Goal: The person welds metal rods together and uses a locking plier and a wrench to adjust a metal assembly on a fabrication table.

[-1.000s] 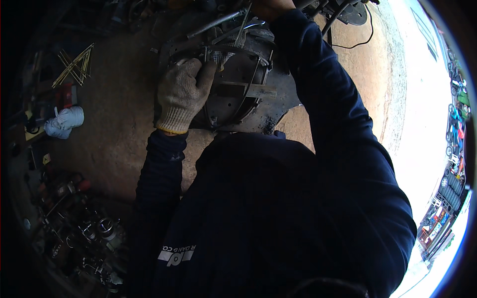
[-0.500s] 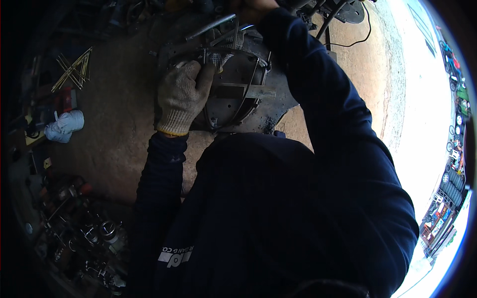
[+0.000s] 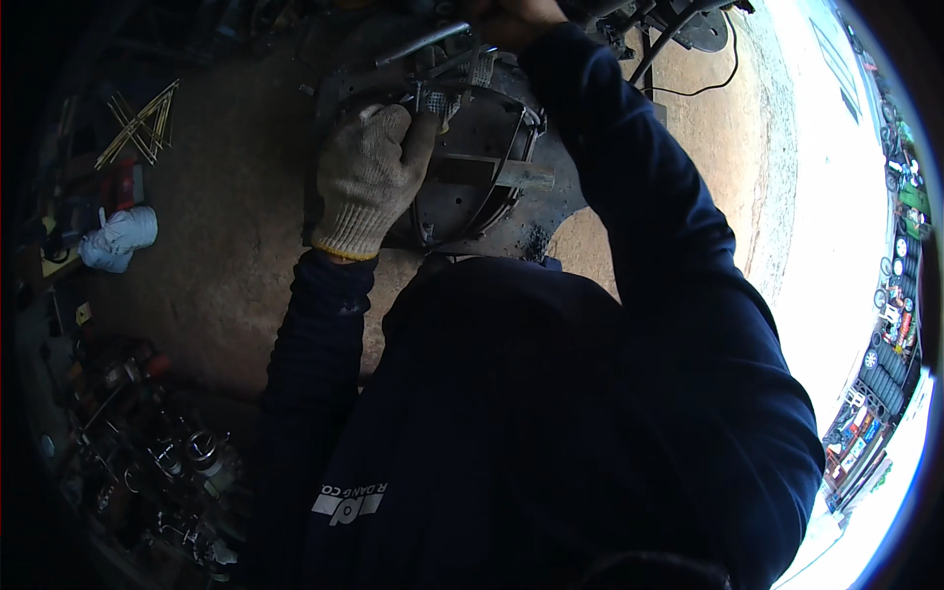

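A round frame of bent dark metal rod (image 3: 518,133) lies on a dark metal work surface (image 3: 551,202). At its left side is my left hand (image 3: 369,172), in a grey knitted glove, its fingers curled round the rod. Bare and in shadow, my right hand (image 3: 521,22) reaches past the frame to the upper edge; its fingers are too dark to make out. Between the hands lie a metal tube (image 3: 423,44) and a patterned grey glove (image 3: 480,71). A flat metal bar (image 3: 521,175) crosses the frame.
Thin yellowish rods (image 3: 143,123) lie crossed at the left, above a pale cloth bundle (image 3: 123,239). Dark machine parts (image 3: 192,457) crowd the lower left. A black cable (image 3: 703,90) runs over the floor (image 3: 728,177) at the upper right, near a round metal plate (image 3: 706,31).
My right hand has shifted slightly right and down at the upper edge. The left hand stays at the frame's left side; the whole view has shifted a little.
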The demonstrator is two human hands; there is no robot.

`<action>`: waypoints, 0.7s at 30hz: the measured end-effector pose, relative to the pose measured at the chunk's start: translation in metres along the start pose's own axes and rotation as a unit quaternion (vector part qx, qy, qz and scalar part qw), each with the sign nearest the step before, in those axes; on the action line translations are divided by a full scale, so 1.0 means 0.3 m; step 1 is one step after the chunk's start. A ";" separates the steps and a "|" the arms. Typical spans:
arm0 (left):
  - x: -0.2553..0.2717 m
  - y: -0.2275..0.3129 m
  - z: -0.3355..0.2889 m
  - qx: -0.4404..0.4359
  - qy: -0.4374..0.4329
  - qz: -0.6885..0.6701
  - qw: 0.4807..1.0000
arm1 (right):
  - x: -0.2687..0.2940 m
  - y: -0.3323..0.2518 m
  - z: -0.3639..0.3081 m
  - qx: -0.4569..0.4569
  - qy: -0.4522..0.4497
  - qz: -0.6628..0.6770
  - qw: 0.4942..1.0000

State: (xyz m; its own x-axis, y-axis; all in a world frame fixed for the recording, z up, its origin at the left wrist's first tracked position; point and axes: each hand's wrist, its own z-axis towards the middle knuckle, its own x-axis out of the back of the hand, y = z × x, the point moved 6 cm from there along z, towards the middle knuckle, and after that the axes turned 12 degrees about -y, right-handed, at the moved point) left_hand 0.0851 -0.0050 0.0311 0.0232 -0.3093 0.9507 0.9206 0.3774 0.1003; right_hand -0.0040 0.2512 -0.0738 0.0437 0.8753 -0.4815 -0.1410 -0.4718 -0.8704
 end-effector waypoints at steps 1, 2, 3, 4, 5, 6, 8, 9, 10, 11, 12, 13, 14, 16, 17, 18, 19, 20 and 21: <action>0.009 0.004 0.000 -0.015 0.023 -0.002 1.000 | -0.110 -0.161 -0.050 0.115 0.017 -0.334 0.935; 0.006 0.006 -0.004 -0.024 0.020 0.022 0.999 | -0.241 -0.278 -0.099 0.217 0.033 -0.625 0.749; 0.000 0.003 -0.014 -0.032 0.017 0.047 0.998 | -0.246 -0.298 -0.088 0.147 0.036 -0.427 0.891; -0.013 0.008 -0.012 -0.044 0.015 0.069 0.997 | -0.249 -0.288 -0.080 0.068 0.041 -0.205 0.976; -0.009 0.013 -0.007 -0.044 0.010 0.076 0.996 | -0.259 -0.247 -0.074 -0.016 0.041 0.033 0.998; 0.001 0.019 -0.005 -0.042 0.004 0.085 0.996 | -0.252 -0.314 -0.081 0.108 0.059 -0.234 0.964; 0.005 0.022 -0.006 -0.039 0.005 0.077 0.996 | -0.273 -0.339 -0.140 0.317 0.078 -0.682 0.654; -0.003 0.017 -0.008 -0.040 0.014 0.059 0.997 | -0.085 -0.234 -0.083 0.203 0.081 -0.509 0.833; -0.012 0.023 0.016 -0.051 0.030 0.034 0.998 | 0.157 -0.089 -0.028 0.075 0.088 -0.306 0.945; -0.019 0.044 0.045 -0.068 0.036 0.038 0.996 | 0.298 0.011 -0.026 -0.054 0.093 -0.076 0.991; -0.006 0.025 0.008 -0.055 0.028 0.066 0.996 | 0.184 0.008 -0.013 -0.039 0.084 -0.271 0.958; 0.001 0.009 -0.026 -0.042 0.021 0.090 0.995 | -0.001 -0.039 -0.054 -0.016 0.072 -0.456 0.887; 0.010 0.008 -0.022 -0.023 0.012 0.057 0.998 | -0.107 -0.112 -0.101 0.013 0.074 -0.630 0.773; 0.018 0.010 0.002 0.007 -0.003 -0.014 1.000 | -0.121 -0.108 -0.121 0.084 0.028 -0.701 0.707; 0.017 0.017 0.004 -0.014 -0.001 0.012 1.000 | -0.135 -0.104 -0.128 0.120 0.004 -0.732 0.671; 0.013 0.019 0.005 -0.036 0.001 0.038 0.999 | -0.098 -0.092 -0.128 0.058 0.030 -0.720 0.691; 0.005 0.015 -0.011 -0.050 0.001 0.066 0.997 | -0.155 -0.110 -0.136 -0.003 0.049 -0.703 0.710; -0.001 0.012 -0.012 -0.043 -0.002 0.054 0.998 | -0.173 -0.129 -0.146 -0.064 0.074 -0.685 0.722; -0.008 0.010 -0.014 -0.035 -0.006 0.042 0.998 | -0.178 -0.135 -0.143 -0.032 0.096 -0.723 0.683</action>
State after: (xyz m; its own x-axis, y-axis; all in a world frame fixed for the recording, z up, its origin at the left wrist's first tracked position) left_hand 0.0895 -0.0068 0.0280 0.0981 -0.2689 0.9581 0.9407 0.3392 -0.0011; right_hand 0.0419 0.2189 -0.0173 0.2210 0.4038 0.8878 0.2303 0.8629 -0.4498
